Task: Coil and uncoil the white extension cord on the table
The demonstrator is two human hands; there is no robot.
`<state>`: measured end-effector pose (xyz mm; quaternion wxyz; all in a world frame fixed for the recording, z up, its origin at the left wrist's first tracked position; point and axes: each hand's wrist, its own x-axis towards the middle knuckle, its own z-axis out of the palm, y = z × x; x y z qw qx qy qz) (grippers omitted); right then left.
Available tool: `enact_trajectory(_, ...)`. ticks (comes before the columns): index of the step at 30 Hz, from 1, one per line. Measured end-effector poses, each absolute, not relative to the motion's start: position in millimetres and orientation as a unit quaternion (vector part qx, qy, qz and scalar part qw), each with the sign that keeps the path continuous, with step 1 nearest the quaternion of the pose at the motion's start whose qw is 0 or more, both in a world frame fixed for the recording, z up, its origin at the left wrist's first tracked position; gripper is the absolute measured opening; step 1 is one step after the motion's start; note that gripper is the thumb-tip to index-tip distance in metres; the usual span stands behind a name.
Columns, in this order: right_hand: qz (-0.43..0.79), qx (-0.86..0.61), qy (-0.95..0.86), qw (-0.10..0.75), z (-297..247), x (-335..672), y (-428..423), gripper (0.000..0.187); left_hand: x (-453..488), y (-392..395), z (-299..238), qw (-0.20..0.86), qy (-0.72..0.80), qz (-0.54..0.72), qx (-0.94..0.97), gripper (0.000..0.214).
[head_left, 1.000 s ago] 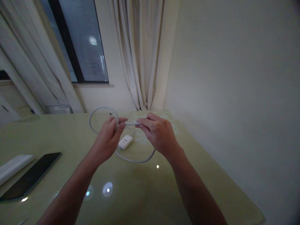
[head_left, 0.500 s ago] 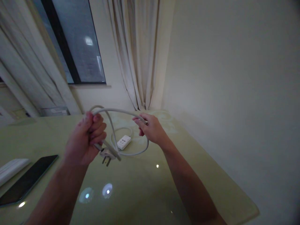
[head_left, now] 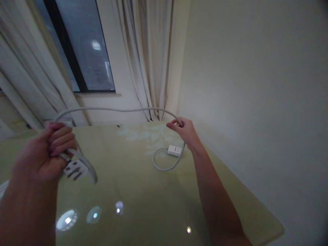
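My left hand [head_left: 55,147] is closed around a looped part of a grey-white power cord [head_left: 110,109]. Just below its fingers hangs the cord's white plug [head_left: 76,169], prongs towards me. The cord arches through the air to my right hand [head_left: 186,131], which pinches it between thumb and fingers. From there it drops, curls on the table and joins a small white power strip [head_left: 174,150] with its sockets facing up. That strip lies on the table just below my right hand, partly behind the cord.
A glossy pale green table [head_left: 143,194] reflects several lights. The bare wall [head_left: 251,85] runs along its right side. Curtains [head_left: 153,61] and a dark window [head_left: 82,48] are behind it. A small dark object [head_left: 118,126] lies near the far edge.
My hands have moved apart, the left one to the left and nearer, the right one to the right. The cord between them is stretched longer, and the power strip has shifted right.
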<state>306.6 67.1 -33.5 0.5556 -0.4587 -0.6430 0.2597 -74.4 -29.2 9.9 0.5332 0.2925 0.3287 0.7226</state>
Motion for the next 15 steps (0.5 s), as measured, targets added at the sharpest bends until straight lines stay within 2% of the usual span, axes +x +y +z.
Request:
enact_trajectory(4,0.145,-0.453,-0.704,0.527,-6,295,32,0.054,-46,-20,6,0.510,0.434,0.654,0.351,0.038)
enact_trajectory(7,0.009,-0.564,-0.726,0.393,3,279,11,0.045,-32,-17,-4,0.470,0.492,0.611,0.405,0.038)
enact_trajectory(10,-0.069,-0.622,-0.740,0.246,3,262,0,0.042,-24,-16,-14,0.457,0.511,0.561,0.464,0.043)
enact_trajectory(12,-0.087,-0.600,-0.773,0.187,0,253,-3,0.041,-18,-15,-21,0.440,0.533,0.532,0.490,0.043)
enact_trajectory(15,-0.095,-0.553,-0.815,0.145,-4,243,-6,0.039,-10,-13,-29,0.448,0.539,0.499,0.509,0.040)
